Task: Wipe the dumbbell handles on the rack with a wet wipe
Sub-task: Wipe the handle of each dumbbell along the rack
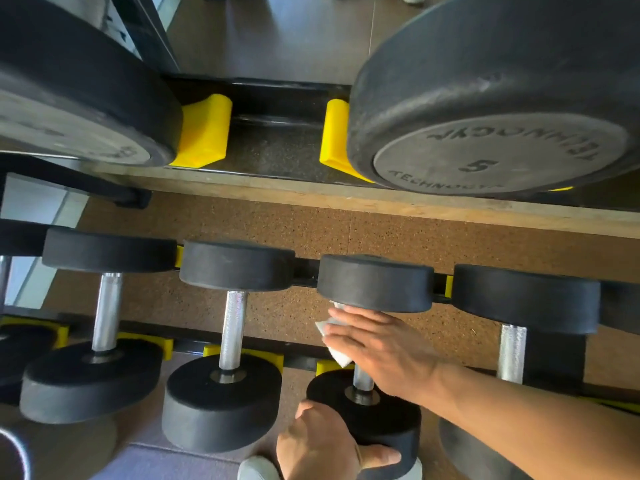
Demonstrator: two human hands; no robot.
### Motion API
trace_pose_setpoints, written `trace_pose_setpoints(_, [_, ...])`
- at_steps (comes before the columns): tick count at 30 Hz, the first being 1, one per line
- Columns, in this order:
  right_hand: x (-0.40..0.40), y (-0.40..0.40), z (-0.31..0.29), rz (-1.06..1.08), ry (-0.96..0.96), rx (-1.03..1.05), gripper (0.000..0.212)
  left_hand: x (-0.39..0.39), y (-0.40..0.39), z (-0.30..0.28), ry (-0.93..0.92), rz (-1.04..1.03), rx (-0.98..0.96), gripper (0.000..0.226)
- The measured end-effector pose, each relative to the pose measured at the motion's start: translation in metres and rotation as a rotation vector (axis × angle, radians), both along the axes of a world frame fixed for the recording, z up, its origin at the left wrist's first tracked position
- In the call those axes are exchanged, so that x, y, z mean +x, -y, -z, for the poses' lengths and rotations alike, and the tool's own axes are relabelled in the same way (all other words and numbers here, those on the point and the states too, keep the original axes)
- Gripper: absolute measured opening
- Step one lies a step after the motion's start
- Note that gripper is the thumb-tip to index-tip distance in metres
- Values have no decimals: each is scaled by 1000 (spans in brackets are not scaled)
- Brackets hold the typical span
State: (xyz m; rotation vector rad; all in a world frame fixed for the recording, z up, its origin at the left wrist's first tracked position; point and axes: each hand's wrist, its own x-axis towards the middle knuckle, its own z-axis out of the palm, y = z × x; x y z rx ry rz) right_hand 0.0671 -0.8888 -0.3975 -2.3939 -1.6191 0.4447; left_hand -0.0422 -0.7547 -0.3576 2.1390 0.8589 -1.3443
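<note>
The dumbbell (372, 344) we are wiping is lying third from the left on the lower tier of the rack (304, 271), its far head resting at the back rail and its near head hanging toward us. Our right hand (377, 344) is wrapping over its steel handle (363, 379) with the white wet wipe (334, 344) pressed under the fingers; the fingers are lying fairly straight across the bar, and we cannot tell how far they are curling beneath it. Only a short stretch of bare handle is showing below the hand, just above the near head. Our left hand (322, 445) is gripping the near head's rim, thumb hooking along the front edge.

Neighbouring dumbbells are sitting close on both sides: one to the left (230, 341) with its handle fully exposed, and one to the right (512, 341), whose far head is nearly touching ours. Gaps between the heads are narrow, though cork-coloured floor is showing between the handles. Overhead, the upper shelf is carrying large heads, one marked 5 (491, 109), in yellow cradles (204, 133), overhanging the row.
</note>
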Motion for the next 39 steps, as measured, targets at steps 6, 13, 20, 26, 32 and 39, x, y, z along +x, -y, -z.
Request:
trace_pose_setpoints(6, [-27,11,-11,80,-374,-90,44,9,16,3,-83,66,10,125])
trace_pose_setpoints(13, [-16,18,2,81,-120,-55,61,4,21,7,-190,126,131,134])
trace_pose_setpoints(20, [-2,10,4,147,-72,-74,63,5,22,6,-205,158,144,130])
trace_pose_setpoints(26, [-44,25,-4,186,-430,-70,55,4,23,9,-211,145,153,129])
trace_pose_setpoints(32, [-57,32,-23,1392,-697,154,34,9,24,3,-219,267,126,121])
trace_pose_setpoints(39, [-28,-34,-14,1491,-612,39,37,7,26,3,-234,230,148,127])
